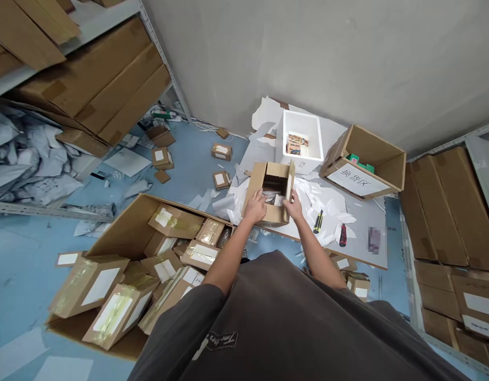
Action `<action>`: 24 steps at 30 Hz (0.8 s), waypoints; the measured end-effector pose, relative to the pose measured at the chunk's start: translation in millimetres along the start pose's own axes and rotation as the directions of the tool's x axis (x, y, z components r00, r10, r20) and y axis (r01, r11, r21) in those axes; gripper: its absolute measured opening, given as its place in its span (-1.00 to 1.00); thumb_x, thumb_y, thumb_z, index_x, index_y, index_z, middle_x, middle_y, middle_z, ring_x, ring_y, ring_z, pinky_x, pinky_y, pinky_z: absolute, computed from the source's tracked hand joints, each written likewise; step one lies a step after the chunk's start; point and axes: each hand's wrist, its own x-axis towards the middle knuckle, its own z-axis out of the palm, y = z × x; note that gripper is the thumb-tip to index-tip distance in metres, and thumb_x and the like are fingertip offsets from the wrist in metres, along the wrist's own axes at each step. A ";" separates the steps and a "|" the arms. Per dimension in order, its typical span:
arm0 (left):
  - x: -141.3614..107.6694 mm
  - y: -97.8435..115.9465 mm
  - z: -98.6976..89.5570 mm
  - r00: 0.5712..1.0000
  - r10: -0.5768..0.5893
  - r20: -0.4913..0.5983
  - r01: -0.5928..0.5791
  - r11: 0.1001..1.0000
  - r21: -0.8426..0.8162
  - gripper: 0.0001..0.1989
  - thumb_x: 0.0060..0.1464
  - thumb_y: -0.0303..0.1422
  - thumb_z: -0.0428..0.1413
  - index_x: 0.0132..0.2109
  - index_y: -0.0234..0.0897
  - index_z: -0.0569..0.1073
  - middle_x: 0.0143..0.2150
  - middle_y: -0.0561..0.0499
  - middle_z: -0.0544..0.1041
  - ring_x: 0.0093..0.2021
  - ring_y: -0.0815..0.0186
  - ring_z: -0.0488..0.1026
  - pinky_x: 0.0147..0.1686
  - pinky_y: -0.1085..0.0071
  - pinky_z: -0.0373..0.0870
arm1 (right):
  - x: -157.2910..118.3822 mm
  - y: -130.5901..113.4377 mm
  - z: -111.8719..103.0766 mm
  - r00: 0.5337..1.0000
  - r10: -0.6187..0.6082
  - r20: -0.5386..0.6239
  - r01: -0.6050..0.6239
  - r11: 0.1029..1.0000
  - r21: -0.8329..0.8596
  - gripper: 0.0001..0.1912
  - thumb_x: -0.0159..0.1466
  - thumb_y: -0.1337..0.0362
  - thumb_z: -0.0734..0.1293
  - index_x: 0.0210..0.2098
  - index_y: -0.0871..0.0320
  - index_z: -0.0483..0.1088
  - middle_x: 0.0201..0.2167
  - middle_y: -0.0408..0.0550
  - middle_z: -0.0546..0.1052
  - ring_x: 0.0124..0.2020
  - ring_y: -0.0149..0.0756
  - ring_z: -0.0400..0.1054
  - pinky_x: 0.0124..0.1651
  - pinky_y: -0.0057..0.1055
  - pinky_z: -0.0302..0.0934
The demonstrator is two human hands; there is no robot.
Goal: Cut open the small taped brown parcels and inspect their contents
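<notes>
A small cardboard box [274, 216] stands at the table's near edge with its top flaps raised. Something white lies inside it, too small to make out. My left hand [255, 207] rests on the left flap, fingers stretched toward the opening. On the other side, my right hand [293, 206] pinches the edge of the upright right flap. Crumpled white paper [332, 214] lies right of the box. A yellow-and-black utility knife [318, 221] and a red-and-black utility knife [343, 235] lie on the table.
Behind the box stand a white foam box [319, 135] with small packs and a labelled carton [361, 182] with green items. A large carton [121, 227] of taped parcels is at lower left. Shelves [105, 21] flank both sides; small boxes [222, 152] sit on the floor.
</notes>
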 end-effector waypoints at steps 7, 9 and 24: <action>8.4 2.1 -16.9 0.992 -0.046 0.120 0.070 0.977 -0.200 -0.52 0.49 -0.12 -0.02 -0.10 -0.19 0.76 0.60 0.04 0.29 0.69 -0.07 -0.06 0.63 -0.09 -0.03 | -5.2 48.6 -61.8 0.966 0.238 0.105 -0.251 0.746 0.617 -0.45 0.08 0.05 0.51 0.03 0.06 0.47 -0.14 -0.03 0.71 -0.13 -0.03 0.63 -0.04 -0.15 0.55; 5.8 -4.3 -24.7 0.980 -0.004 0.197 0.052 0.970 -0.237 -0.53 0.47 -0.09 0.02 -0.15 -0.17 0.77 0.59 0.06 0.31 0.70 -0.08 -0.15 0.63 -0.11 -0.08 | -9.5 62.1 -57.0 0.955 0.280 0.101 -0.279 0.721 0.635 -0.41 0.07 0.02 0.57 0.05 0.05 0.45 -0.14 -0.03 0.72 -0.15 -0.06 0.64 -0.07 -0.16 0.56; -48.0 9.5 -0.3 0.964 0.096 0.248 -0.164 0.948 0.271 -0.83 0.17 -0.22 0.40 -0.18 -0.21 0.76 0.58 -0.14 0.33 0.68 -0.37 -0.39 0.55 -0.49 -0.41 | 8.9 48.6 -28.1 0.964 0.065 -0.257 -0.121 0.970 -0.211 -0.27 0.38 0.12 0.32 0.46 0.30 0.29 0.46 0.42 0.33 0.55 0.22 0.15 0.57 0.20 0.05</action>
